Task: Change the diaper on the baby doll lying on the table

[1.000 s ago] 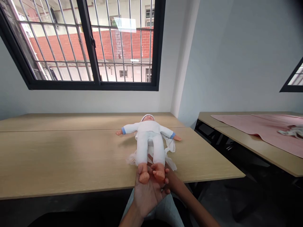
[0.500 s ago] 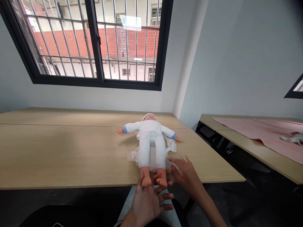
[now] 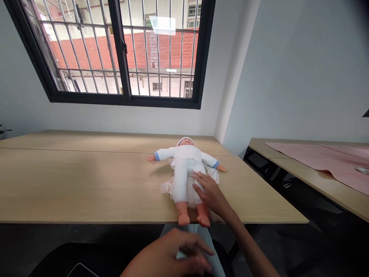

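Note:
A baby doll (image 3: 184,154) in a white outfit with blue cuffs and a white cap lies on its back, arms spread, bare feet towards me at the table's front edge. Thin white material (image 3: 192,192) shows between its legs, with crumpled parts out to the sides; I cannot tell its exact kind. My right hand (image 3: 210,191) rests with fingers stretched out over the doll's leg on the right, partly hiding it. Below the table edge, in front of the doll's feet, my left hand (image 3: 173,252) is slightly blurred, its loosely bent fingers apart and holding nothing.
The doll lies on a light wooden table (image 3: 86,181) against the wall. Above is a barred window (image 3: 127,73) in a dark frame. To the right, past a gap, another table (image 3: 288,165) carries a pink cloth (image 3: 323,161). A dark-edged flat object (image 3: 82,270) lies low left.
My right hand has moved up from beside the doll's feet onto its leg. My left hand has dropped away from the feet towards me and turned over. The view has shifted slightly.

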Motion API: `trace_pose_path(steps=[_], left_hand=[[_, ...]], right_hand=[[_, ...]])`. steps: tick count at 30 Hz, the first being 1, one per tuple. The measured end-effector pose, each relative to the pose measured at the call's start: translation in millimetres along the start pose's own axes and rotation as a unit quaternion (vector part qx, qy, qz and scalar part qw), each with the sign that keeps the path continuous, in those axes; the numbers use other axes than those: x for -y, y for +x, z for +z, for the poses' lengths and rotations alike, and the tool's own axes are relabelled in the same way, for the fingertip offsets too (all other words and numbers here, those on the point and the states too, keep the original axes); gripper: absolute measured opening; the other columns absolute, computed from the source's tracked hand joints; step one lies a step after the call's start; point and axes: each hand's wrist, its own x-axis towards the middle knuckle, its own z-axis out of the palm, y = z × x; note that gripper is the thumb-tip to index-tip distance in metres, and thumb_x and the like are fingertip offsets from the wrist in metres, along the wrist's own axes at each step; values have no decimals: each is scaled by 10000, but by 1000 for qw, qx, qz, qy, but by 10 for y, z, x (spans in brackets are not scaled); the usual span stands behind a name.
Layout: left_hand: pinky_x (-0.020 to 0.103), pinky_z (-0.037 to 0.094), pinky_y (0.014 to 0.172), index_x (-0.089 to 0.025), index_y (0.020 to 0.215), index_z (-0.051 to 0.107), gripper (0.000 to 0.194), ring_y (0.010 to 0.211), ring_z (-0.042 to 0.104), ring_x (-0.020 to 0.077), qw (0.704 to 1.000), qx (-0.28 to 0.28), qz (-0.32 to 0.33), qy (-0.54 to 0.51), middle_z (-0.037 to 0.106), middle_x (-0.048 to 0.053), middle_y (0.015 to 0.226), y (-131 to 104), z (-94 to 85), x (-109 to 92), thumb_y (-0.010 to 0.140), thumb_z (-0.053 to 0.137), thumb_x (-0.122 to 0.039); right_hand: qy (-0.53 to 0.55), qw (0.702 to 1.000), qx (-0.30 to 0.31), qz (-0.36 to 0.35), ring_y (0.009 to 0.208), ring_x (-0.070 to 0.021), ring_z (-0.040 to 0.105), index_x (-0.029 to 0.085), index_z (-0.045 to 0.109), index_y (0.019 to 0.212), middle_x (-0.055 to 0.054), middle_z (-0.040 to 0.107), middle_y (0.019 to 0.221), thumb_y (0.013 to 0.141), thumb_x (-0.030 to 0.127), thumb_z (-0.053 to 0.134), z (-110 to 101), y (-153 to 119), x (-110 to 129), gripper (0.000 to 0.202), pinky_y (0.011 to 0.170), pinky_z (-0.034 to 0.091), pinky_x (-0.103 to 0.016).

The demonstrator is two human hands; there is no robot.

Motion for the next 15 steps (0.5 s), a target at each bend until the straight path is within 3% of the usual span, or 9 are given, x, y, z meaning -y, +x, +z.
trace_pose_path(steps=[2, 4, 6, 8, 9, 11, 13, 15], left_hand=[[351, 438, 853, -243, 950, 727, 246, 893, 613, 242, 989, -95, 87, 70, 696, 62, 924, 154, -77, -115, 909, 518, -366], [402, 393, 939, -245, 837, 722, 200, 938, 572, 269, 961, -185, 150, 141, 674, 69, 903, 402, -163, -74, 883, 536, -301], [498, 204, 1095, -252, 825, 715, 141, 1139, 482, 335, 918, -296, 164, 206, 654, 93, 1040, 673, -260, 73, 824, 576, -224], [558, -12, 1127, -237, 957, 703, 217, 1334, 295, 385, 879, -388, 136, 241, 556, 127, 1264, 892, -354, 236, 788, 580, -179], [583, -40, 1116, -229, 1033, 684, 287, 1377, 213, 405, 870, -409, 109, 253, 473, 138, 1366, 965, -395, 298, 768, 590, -171], [609, 54, 1102, -238, 1154, 633, 424, 1377, 195, 435, 873, -409, 55, 260, 303, 128, 1495, 1026, -457, 363, 736, 605, -170], [567, 228, 1063, -281, 1220, 588, 520, 1294, 343, 429, 889, -381, 25, 251, 199, 86, 1537, 998, -508, 361, 713, 602, -168], [490, 349, 998, -320, 1248, 562, 563, 1152, 497, 368, 904, -350, 15, 245, 232, 63, 1508, 926, -576, 333, 707, 574, -165]], right_hand=[[13, 1000, 19, -2, 1278, -249, 477, 194, 579, 1252, -83, 591, 1299, 964, 324, 421, 6, 65, 10, 353, 1152, 217, -538], [31, 998, 56, -9, 1176, -225, 560, 209, 584, 1233, -63, 651, 1201, 962, 285, 416, 0, 118, 42, 329, 1166, 161, -549], [42, 995, 84, -15, 1071, -202, 616, 204, 554, 1261, -53, 689, 1100, 962, 243, 390, -9, 152, 73, 344, 1170, 113, -560], [35, 995, 89, -15, 999, -191, 637, 183, 518, 1291, -44, 706, 998, 964, 224, 364, -14, 161, 83, 364, 1168, 104, -561], [24, 996, 87, -15, 976, -191, 640, 174, 506, 1299, -41, 705, 958, 965, 225, 361, -16, 156, 80, 367, 1167, 109, -562], [-11, 996, 82, -20, 953, -196, 637, 166, 488, 1315, -40, 694, 919, 965, 240, 375, -22, 135, 59, 376, 1163, 115, -569], [-48, 995, 82, -34, 971, -210, 628, 175, 470, 1341, -49, 686, 938, 956, 245, 408, -44, 110, 26, 396, 1161, 108, -585], [-75, 992, 88, -48, 980, -218, 626, 193, 461, 1360, -51, 683, 953, 944, 233, 439, -88, 97, -17, 419, 1162, 101, -592]])
